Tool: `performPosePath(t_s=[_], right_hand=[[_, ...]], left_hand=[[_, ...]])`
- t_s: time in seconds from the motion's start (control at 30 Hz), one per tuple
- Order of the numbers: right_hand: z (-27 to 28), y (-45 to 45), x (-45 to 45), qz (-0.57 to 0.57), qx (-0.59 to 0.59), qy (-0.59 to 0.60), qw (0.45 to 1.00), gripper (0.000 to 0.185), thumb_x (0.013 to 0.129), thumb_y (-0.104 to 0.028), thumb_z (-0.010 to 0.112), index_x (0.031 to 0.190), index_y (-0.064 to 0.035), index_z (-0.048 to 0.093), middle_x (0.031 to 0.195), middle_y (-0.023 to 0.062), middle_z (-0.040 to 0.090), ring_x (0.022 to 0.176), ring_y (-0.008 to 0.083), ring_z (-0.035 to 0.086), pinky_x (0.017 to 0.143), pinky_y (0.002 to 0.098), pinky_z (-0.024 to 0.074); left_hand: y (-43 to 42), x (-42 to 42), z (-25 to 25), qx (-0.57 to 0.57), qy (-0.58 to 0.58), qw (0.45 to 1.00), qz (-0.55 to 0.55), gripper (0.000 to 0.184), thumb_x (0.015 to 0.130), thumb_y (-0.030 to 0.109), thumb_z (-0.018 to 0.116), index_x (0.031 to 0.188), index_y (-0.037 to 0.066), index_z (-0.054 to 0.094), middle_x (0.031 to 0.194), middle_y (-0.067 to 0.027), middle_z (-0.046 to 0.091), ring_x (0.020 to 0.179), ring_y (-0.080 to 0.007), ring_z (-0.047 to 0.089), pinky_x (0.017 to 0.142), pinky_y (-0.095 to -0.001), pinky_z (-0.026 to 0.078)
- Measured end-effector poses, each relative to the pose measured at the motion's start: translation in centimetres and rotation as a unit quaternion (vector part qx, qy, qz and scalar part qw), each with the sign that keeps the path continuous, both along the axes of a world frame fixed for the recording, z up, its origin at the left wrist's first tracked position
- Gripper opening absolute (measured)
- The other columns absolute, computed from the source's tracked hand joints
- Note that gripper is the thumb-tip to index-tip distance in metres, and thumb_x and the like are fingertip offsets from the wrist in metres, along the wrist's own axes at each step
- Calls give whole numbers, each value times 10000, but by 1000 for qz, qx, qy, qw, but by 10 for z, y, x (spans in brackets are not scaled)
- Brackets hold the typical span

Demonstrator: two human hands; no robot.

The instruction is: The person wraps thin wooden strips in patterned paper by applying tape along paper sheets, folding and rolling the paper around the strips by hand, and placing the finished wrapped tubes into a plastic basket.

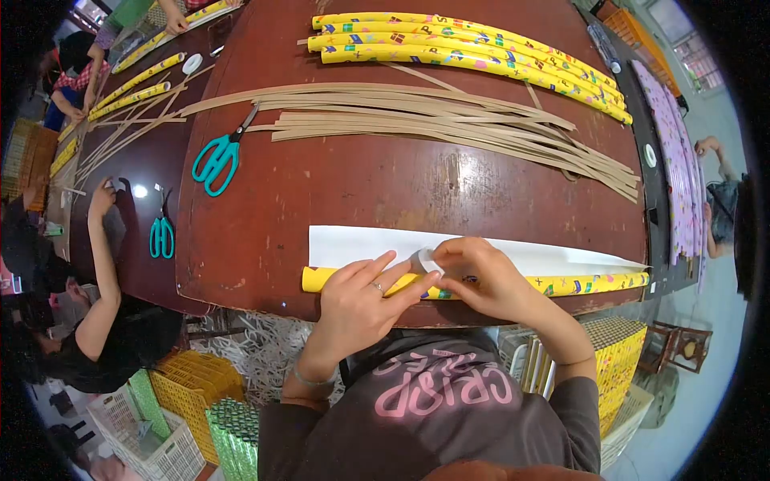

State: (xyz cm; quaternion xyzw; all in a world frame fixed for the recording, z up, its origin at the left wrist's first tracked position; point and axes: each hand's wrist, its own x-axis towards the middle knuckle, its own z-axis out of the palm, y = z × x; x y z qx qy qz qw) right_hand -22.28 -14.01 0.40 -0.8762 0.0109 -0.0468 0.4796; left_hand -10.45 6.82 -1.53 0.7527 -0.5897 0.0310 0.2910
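Note:
A yellow patterned paper roll (pixel 589 284) lies along the table's front edge, a flap of its white inner side (pixel 361 244) spread out behind it. Over the roll, near its middle, my right hand (pixel 489 280) pinches a small roll of tape (pixel 427 260). My left hand (pixel 361 305), with a ring on one finger, rests on the yellow roll; its fingers reach to the tape and touch it. Teal-handled scissors (pixel 216 163) lie at the table's left, beside long brown paper strips (pixel 385 116). Several finished-looking yellow rolls (pixel 473 54) lie at the back.
Other people work at the left, one arm (pixel 100 264) near a second pair of teal scissors (pixel 162 232). Purple rolls (pixel 670 152) and another person (pixel 722 204) are at the right. Yellow crates (pixel 192 385) and green rolls (pixel 233 437) stand below the table.

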Motion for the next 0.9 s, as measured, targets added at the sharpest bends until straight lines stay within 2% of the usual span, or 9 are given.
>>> performPosePath(t_s=[0.2,0.3,0.4,0.47,0.5,0.57,0.7,0.77,0.9], right_hand=[[6,-9,6,17,-72,-17,997,277,815,-132,788,1041,-70,641,1030,61,690,944,269,650,893,395,442],[7,-13,9,33,-77,-28,996,193,819,-142,785,964,-77,675,970,41,703,936,254,647,861,368,438],[10,-16,8,14,-22,11,1000,156,813,-131,792,929,-78,702,902,22,705,911,230,656,867,352,432],[9,-19,7,8,9,16,1000,153,820,-124,792,937,-71,708,886,25,703,892,200,658,846,339,444],[8,-20,7,1,36,21,999,150,827,-116,792,944,-63,714,870,28,702,873,169,661,824,326,457],[8,-18,8,-19,103,38,994,143,845,-108,786,949,-47,708,855,29,697,843,140,656,780,299,468],[3,-13,14,-47,300,98,948,123,920,-128,740,974,-21,711,829,0,676,765,56,598,683,237,477],[-3,-12,19,-50,322,131,936,137,926,-133,738,983,-11,711,828,-11,669,746,42,581,668,217,466],[-4,-15,24,-86,320,199,922,105,923,-79,728,971,5,687,800,6,664,708,56,600,614,213,457]], left_hand=[[1,1,4,15,-27,1000,-3,407,804,279,737,1210,305,727,1140,-9,706,1085,-230,668,840,-374,504],[1,2,6,28,-30,999,-3,402,814,265,728,1214,315,726,1148,-18,702,1088,-231,667,846,-376,501],[2,1,1,11,-32,999,-5,513,821,217,658,1309,375,666,1122,-34,691,1046,-220,671,809,-340,501],[2,0,-2,12,-18,1000,2,411,832,283,731,1239,229,705,1160,-40,695,1079,-234,668,867,-371,503],[3,-2,-2,14,-18,1000,2,411,832,283,731,1239,229,705,1160,-40,695,1079,-234,668,867,-371,503],[3,-5,-3,17,81,995,52,436,827,318,744,1219,135,692,1170,-47,688,1092,-234,658,888,-376,504],[3,0,-6,22,-21,1000,4,461,820,345,751,1191,79,683,1180,-60,680,1115,-240,643,900,-393,506],[3,1,-2,7,-51,999,-2,405,842,351,727,1091,34,690,1135,-110,680,1114,-256,634,906,-392,503],[18,11,0,14,-59,998,21,450,818,383,748,1080,21,688,1131,-125,680,1094,-277,642,900,-411,510]])
